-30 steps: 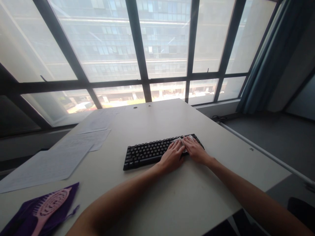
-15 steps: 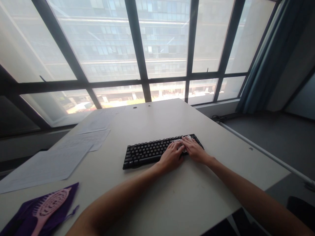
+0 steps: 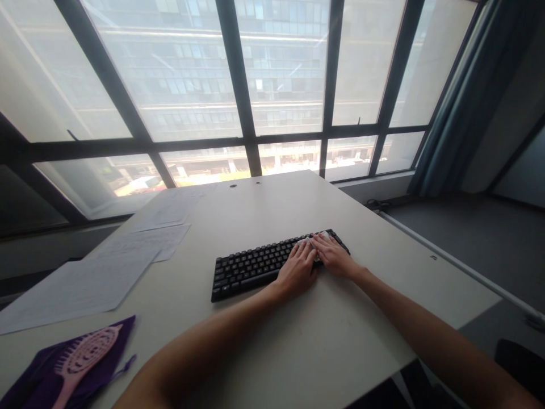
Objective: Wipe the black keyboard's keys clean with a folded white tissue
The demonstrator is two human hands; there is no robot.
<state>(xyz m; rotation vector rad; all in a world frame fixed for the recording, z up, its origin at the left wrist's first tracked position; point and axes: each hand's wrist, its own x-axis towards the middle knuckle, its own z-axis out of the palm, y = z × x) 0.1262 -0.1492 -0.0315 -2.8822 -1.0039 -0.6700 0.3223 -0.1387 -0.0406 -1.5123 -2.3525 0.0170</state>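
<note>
A black keyboard (image 3: 251,267) lies at a slant on the white table (image 3: 272,210). Over its right part, a white tissue (image 3: 326,234) shows in small patches under and between my fingers; most of it is covered. My left hand (image 3: 298,267) presses its fingertips on the tissue's left side, its fingers close together. Beside it and touching it, my right hand (image 3: 333,254) holds down the tissue's right side near the keyboard's right end. The keys beneath both hands are hidden.
Printed paper sheets (image 3: 102,278) spread along the table's left side. At the lower left, a pink hairbrush (image 3: 90,352) rests on a purple drawstring pouch (image 3: 123,341). Windows (image 3: 281,68) stand beyond the table, with a blue curtain (image 3: 451,108) at the right.
The keyboard has turned slightly, its left end closer to me and its right end a little farther off and leftward. Both hands have shifted slightly left with the tissue under them.
</note>
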